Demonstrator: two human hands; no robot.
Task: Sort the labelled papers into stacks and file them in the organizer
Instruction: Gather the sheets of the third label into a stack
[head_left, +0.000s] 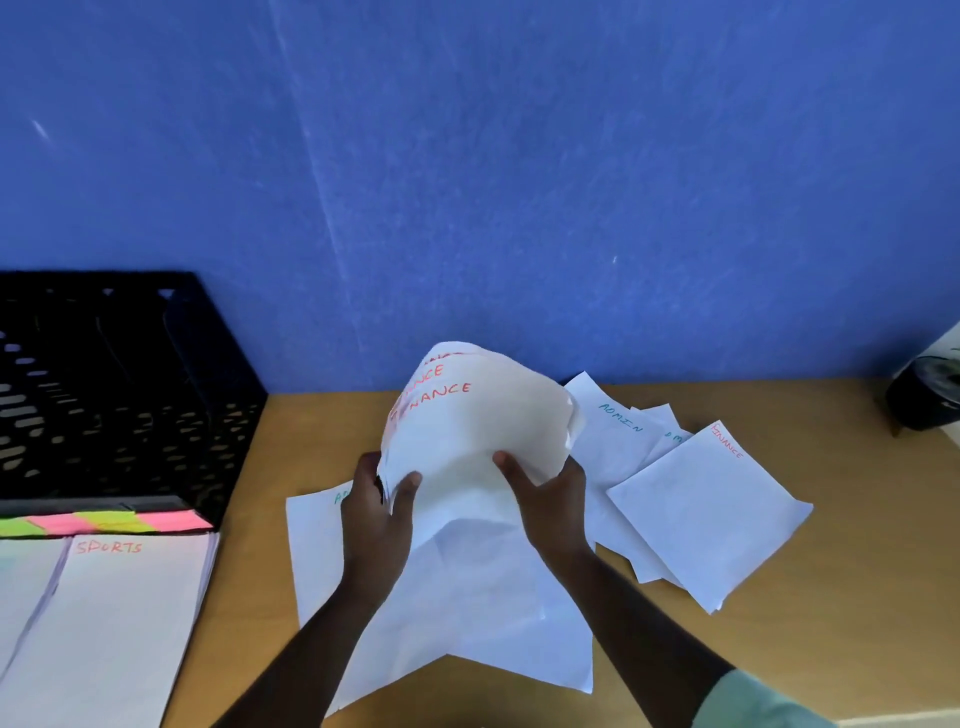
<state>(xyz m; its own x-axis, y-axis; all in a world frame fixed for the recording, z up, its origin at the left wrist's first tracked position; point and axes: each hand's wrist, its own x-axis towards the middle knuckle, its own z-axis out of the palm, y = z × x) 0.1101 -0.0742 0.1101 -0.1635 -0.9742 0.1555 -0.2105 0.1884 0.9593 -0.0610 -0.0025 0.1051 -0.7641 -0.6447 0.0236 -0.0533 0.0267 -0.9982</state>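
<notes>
Step in hand: gathering the FINANCE sheets into one stack. Landmark for all positions: the black perforated plastic organizer (104, 395), standing at the back of the tan wooden desk (831, 597) against the blue wall (467, 156).

The sheaf of white papers lettered FINANCE in red (467, 431) is held upright above the desk, well to the right of the organizer. The left hand (376, 514) grips its lower left edge, thumb in front, fingers curled behind. The right hand (550, 504) grips the lower right edge, thumb pressed on the front sheet; its fingers behind are hidden. The sheaf bows toward the camera.

Directly in front of the organizer lies a white stack headed SPORTS in red (119, 623), behind it a strip of pink and green sticky tabs (104, 522). Farther right than the held sheaf lie loose white sheets marked ADMIN in green (613, 431) and one loose sheet marked FINANCE (711, 509). More white sheets (467, 613) lie beneath the hands.

Next move, as judged: square the sheaf's edges on the desk, then collect the remaining FINANCE sheet.
</notes>
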